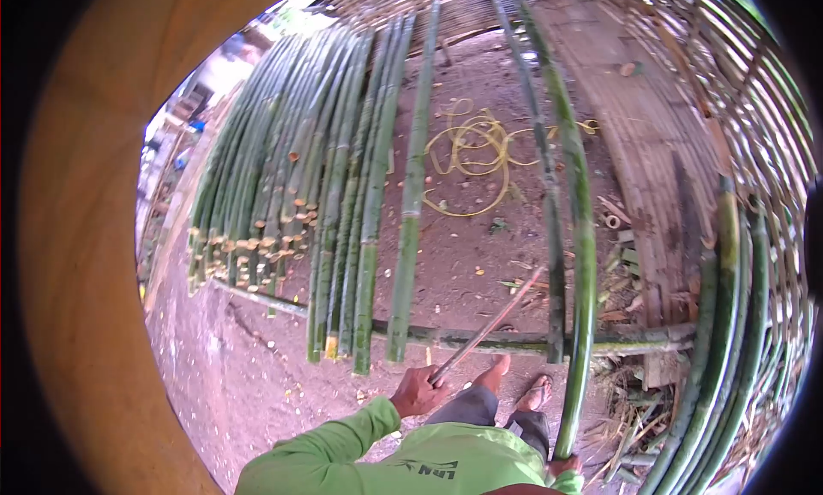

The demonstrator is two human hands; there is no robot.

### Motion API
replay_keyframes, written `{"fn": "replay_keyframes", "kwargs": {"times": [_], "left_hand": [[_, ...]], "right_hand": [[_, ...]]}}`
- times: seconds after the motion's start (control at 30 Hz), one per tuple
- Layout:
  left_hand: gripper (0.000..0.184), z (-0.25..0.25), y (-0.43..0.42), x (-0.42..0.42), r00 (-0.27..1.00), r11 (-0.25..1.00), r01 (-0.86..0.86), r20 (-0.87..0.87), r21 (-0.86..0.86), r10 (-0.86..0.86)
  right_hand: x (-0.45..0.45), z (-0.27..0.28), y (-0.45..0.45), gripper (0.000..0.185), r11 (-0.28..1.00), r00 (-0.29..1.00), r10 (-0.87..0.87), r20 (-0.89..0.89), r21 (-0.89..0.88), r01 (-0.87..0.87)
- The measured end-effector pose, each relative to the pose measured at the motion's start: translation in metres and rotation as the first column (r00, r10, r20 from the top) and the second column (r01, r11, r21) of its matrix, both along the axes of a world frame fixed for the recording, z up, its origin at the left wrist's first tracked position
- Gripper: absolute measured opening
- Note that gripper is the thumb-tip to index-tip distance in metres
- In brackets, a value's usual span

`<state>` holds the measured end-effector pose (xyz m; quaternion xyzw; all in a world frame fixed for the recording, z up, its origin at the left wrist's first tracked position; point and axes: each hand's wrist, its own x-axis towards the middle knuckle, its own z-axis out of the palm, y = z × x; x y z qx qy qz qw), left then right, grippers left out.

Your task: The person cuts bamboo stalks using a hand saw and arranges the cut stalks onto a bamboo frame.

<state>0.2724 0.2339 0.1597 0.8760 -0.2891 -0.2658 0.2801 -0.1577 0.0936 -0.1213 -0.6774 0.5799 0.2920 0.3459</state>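
Closed round the dark handle of a long thin blade [493,324] is my left hand [418,390], in front of my green shirt. The blade points up and to the right, its tip near a bamboo crossbar. At the bottom right, my right hand [566,466] is wrapped round the near end of a long green bamboo pole [581,264]. That pole runs away from me over the crossbar [634,341]. Just left of it lies another, darker pole [555,264]. A single pole [410,229] rests left of the blade.
Many cut green poles [283,144] lie side by side at the left. A coiled yellow hose [480,144] is on the dirt floor beyond the crossbar. Bamboo slats [639,144] and more poles [729,324] stand at the right. Cut scraps lie near my feet.
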Motion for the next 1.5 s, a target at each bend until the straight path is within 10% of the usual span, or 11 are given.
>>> {"fn": "replay_keyframes", "kwargs": {"times": [0.1,0.2,0.27,0.47,1.2,1.5], "left_hand": [[0.024,-0.001,0.004,-0.016,0.999,0.999,-0.033,-0.03,0.009,0.033],[0.025,0.002,0.006,-0.021,0.999,1.0,0.02,0.029,-0.02,-0.019],[0.025,0.01,0.003,-0.022,0.998,0.997,0.045,0.047,-0.061,-0.042],[0.028,0.027,0.006,-0.026,0.999,0.998,-0.016,0.028,-0.055,0.018],[0.024,0.031,0.049,0.001,1.0,0.981,-0.007,0.017,-0.192,0.01],[0.024,0.032,0.056,0.011,0.997,0.988,0.005,0.075,-0.156,0.006]], "right_hand": [[0.083,0.066,-0.069,0.077,0.992,0.993,0.117,-0.011,0.044,-0.116],[0.081,0.078,-0.071,0.087,0.938,0.835,-0.265,0.483,-0.071,0.339],[0.049,0.071,-0.043,0.096,0.964,0.938,-0.05,0.343,-0.228,0.135],[-0.028,0.024,0.028,0.073,0.991,0.989,-0.132,0.065,0.02,0.131],[0.152,0.128,-0.129,0.07,0.915,0.968,0.139,0.208,-0.401,-0.045],[0.211,0.119,-0.165,0.077,0.954,0.949,0.205,0.241,-0.266,-0.138]]}}
